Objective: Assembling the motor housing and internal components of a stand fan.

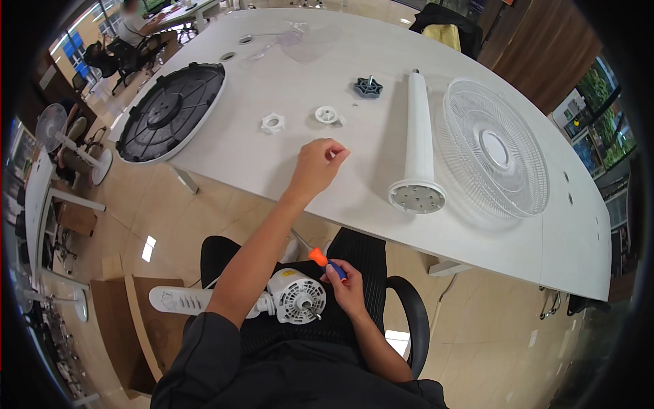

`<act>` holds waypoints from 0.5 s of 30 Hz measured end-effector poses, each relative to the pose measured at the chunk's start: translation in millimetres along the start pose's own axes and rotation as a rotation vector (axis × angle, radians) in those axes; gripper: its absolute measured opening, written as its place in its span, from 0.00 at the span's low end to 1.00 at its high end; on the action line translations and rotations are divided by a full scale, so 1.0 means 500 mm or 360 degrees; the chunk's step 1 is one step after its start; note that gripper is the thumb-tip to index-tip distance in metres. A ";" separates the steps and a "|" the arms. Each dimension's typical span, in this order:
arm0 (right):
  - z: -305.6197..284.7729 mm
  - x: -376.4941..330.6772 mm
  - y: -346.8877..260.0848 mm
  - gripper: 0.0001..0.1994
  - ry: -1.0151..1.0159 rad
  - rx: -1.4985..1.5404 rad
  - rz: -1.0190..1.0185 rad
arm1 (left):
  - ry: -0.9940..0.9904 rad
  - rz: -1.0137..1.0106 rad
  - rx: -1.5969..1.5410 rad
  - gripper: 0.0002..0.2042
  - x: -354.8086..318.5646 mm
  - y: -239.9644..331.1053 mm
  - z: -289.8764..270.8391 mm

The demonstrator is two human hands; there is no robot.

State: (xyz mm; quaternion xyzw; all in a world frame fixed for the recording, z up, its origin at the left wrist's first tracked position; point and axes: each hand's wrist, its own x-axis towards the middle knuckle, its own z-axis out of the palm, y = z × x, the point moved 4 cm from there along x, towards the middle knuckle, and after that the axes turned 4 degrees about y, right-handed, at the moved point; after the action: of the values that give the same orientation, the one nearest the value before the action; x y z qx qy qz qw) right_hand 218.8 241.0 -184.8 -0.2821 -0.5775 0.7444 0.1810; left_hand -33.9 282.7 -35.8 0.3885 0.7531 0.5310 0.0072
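Motor housing (pixel 293 298), white and vented, with a bare shaft, lies on the person's lap, a long white panel (pixel 178 298) reaching leftward from it. Just above, the right hand (pixel 348 291) is closed around the blue grip of a screwdriver (pixel 317 256), its orange collar clear of the fingers and its shank angled up toward the table edge. Farther out, the left hand (pixel 316 168) hangs over the white table (pixel 361 198), fingers curled, thumb and forefinger tips drawn together; I cannot tell whether they pinch anything. Beyond it lie a white ring nut (pixel 272 123), a small white wheel-like part (pixel 326 114) and a dark star knob (pixel 368 88), with a white pole (pixel 419 129) to their right.
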 end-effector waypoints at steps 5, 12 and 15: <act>0.007 -0.015 -0.047 0.13 -0.0117 0.0228 -0.0113 | 0.0095 -0.0723 -0.0854 0.06 -0.149 -0.039 -0.187; 0.055 -0.059 -0.113 0.14 -0.0300 0.0201 -0.0247 | 0.0372 -0.0946 -0.1530 0.13 -0.349 -0.085 -0.270; 0.083 -0.089 -0.142 0.14 -0.0309 0.0031 -0.0249 | 0.0359 -0.0965 -0.1728 0.15 -0.384 -0.052 -0.262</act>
State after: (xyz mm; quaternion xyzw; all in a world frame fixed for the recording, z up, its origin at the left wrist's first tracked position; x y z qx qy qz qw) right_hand 223.2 201.8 -100.0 -0.1611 -0.6054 0.7573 0.1846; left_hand 30.0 61.5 -76.9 0.0405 0.4490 0.8495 0.2741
